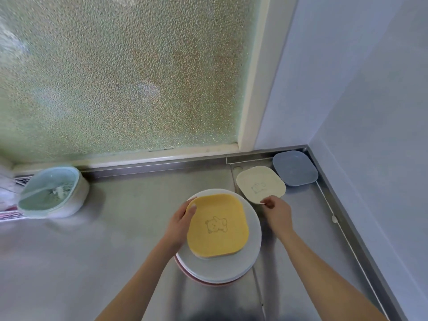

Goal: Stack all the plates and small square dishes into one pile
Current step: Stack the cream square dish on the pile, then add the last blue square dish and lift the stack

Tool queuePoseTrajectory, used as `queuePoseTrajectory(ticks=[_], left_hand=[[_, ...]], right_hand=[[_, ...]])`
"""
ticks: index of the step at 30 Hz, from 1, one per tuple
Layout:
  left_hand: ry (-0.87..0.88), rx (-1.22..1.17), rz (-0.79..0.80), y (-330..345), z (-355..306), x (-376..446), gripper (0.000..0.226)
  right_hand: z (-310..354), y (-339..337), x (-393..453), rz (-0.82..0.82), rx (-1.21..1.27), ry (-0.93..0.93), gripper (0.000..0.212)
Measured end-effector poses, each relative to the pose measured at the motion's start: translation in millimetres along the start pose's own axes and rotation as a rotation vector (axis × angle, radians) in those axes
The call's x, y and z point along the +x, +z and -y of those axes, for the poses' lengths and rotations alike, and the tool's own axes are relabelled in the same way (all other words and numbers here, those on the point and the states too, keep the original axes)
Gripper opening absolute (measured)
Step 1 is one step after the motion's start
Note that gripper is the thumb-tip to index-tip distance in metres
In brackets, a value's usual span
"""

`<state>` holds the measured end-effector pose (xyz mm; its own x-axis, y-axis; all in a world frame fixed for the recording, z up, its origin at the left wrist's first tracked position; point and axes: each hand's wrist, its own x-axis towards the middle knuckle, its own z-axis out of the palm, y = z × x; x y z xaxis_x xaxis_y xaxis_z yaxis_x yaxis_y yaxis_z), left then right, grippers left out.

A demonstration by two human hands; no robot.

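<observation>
A pile of round plates [222, 272], white on top and pink beneath, stands on the steel counter in the middle. On it lies a yellow square dish [217, 225] with a bear drawing. My left hand [179, 224] holds that dish's left edge, thumb on its rim. To the right a cream square dish [259, 183] lies on the counter, and my right hand [276, 210] pinches its near edge. Behind it, in the corner, sits a blue square dish [295, 167].
A pale green strainer basket [53, 191] in a white tub stands at the left by the window sill. The frosted window [120, 72] rises behind. A raised steel rim [361, 228] and the wall close off the right side.
</observation>
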<state>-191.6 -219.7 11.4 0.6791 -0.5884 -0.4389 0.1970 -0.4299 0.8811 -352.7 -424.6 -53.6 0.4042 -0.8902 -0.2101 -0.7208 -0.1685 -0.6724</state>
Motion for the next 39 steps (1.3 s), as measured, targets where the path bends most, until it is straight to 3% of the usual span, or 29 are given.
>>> queuePoseTrajectory(ticks=[3,8,12,17,22,24,26,29,30,35,39], left_hand=[[-0.016,-0.012,-0.039,3,-1,-5,0.028],[-0.040,-0.021,-0.072,1,0,-14,0.030],[-0.012,0.026,-0.083,-1,-1,-17,0.032],[0.051,0.017,-0.065,0,-9,-16,0.035],[0.030,-0.034,-0.103,-1,-5,-18,0.039],[0.032,-0.062,-0.095,-3,-1,-17,0.040],[0.064,0.000,-0.093,-4,0,-18,0.036],[0.095,0.027,-0.105,-2,-4,-21,0.032],[0.100,0.031,-0.100,-1,-5,-22,0.031],[0.132,0.129,-0.094,3,-3,-20,0.034],[0.134,0.108,-0.086,2,-3,-19,0.032]], right_hand=[[15,-15,-8,-0.141,0.051,-0.157,0.004],[56,-34,-58,-0.214,0.148,-0.364,0.004],[79,-16,-121,-0.284,-0.021,-0.641,0.013],[81,10,-158,-0.233,-0.240,-0.906,0.019],[89,10,-163,0.022,-0.325,-0.854,0.019],[89,4,-159,0.186,-0.265,-0.764,0.031],[89,-5,-156,0.132,-0.176,-0.719,0.044],[87,-18,-138,-0.224,-0.133,-0.649,0.034],[87,-21,-130,-0.257,-0.132,-0.598,0.033],[80,-8,-111,0.090,-0.292,-0.361,0.052],[72,0,-109,0.110,-0.217,-0.372,0.052]])
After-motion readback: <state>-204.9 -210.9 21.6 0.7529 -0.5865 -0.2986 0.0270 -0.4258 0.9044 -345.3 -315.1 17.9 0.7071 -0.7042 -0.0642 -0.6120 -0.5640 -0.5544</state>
